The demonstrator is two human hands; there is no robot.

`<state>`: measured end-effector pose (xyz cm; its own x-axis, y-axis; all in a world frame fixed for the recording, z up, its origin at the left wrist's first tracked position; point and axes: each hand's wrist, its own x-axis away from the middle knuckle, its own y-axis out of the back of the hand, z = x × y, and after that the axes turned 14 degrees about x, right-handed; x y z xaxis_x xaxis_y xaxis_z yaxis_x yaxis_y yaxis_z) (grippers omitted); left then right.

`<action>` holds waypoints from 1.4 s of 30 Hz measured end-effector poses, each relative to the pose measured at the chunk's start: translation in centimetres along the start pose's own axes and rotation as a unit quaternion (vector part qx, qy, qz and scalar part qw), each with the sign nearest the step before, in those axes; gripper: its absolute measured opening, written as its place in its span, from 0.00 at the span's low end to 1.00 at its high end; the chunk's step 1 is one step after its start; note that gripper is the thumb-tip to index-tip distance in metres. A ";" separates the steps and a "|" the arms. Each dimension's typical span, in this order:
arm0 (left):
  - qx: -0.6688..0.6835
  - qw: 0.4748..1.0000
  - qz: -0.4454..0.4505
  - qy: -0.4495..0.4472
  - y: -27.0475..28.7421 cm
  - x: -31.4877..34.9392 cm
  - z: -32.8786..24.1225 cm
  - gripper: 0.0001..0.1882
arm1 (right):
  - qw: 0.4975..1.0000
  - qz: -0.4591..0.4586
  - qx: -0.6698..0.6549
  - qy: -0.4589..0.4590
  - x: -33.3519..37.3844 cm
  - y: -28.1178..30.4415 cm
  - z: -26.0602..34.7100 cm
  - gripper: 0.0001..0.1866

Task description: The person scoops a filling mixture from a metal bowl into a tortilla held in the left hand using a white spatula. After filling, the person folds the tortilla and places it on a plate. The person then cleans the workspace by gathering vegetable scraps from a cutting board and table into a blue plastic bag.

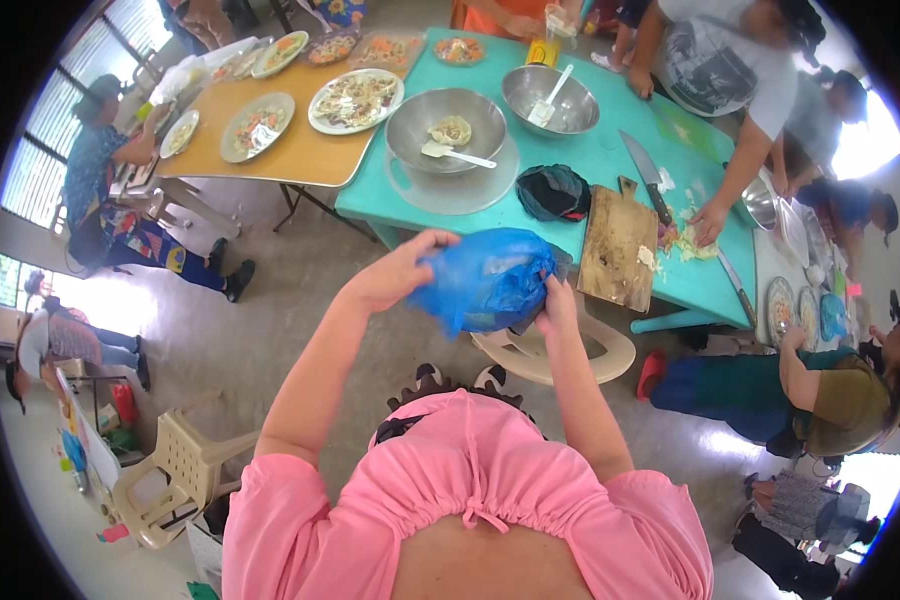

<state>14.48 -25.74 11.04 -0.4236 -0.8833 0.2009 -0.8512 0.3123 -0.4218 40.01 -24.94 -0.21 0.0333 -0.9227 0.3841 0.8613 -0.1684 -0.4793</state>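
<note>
Grey floor (pixel 270 330) below, turquoise counter (pixel 602 152) dead ahead, and here's the action: a crinkled blue plastic bag (pixel 485 290) up in mid-air, just short of the counter's near edge! Left grip (pixel 410 268) grasping its left side, right grip (pixel 557 305) clenched on its right, something dark grey showing there, too hidden to name. Beneath that edge, a beige plastic chair (pixel 612 362). Onto the counter: wooden board (pixel 615 245) at the near edge, dark bundle (pixel 550 190) just beside it. By the right edge, a co-worker's hand (pixel 710 222) touches chopped vegetables (pixel 685 245). Toward the left edge, a big steel bowl (pixel 410 122) holding a pale lump (pixel 451 130) and white spatula (pixel 460 155); beyond, a second bowl (pixel 575 108). Far left corner, a plate of food (pixel 438 52).
</note>
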 end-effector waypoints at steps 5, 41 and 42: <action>-0.078 0.994 -0.064 0.038 0.7 0.6 0.1 0.10 | 0.999 0.005 0.041 -0.008 0.2 -0.2 -0.3 0.18; 0.145 0.977 -0.143 -0.059 0.1 2.2 -0.8 0.26 | 0.776 0.169 0.590 0.147 3.0 -13.4 -6.1 0.26; 0.167 0.970 -0.167 -0.064 0.7 2.3 -1.0 0.26 | 0.679 0.154 0.699 0.162 3.0 -13.3 -6.6 0.29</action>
<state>12.63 -27.24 12.08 -0.0821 -0.9583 0.2736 -0.7779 -0.1100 -0.6187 25.33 -27.76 2.08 0.4026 -0.9057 0.1330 0.4859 0.3346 0.8075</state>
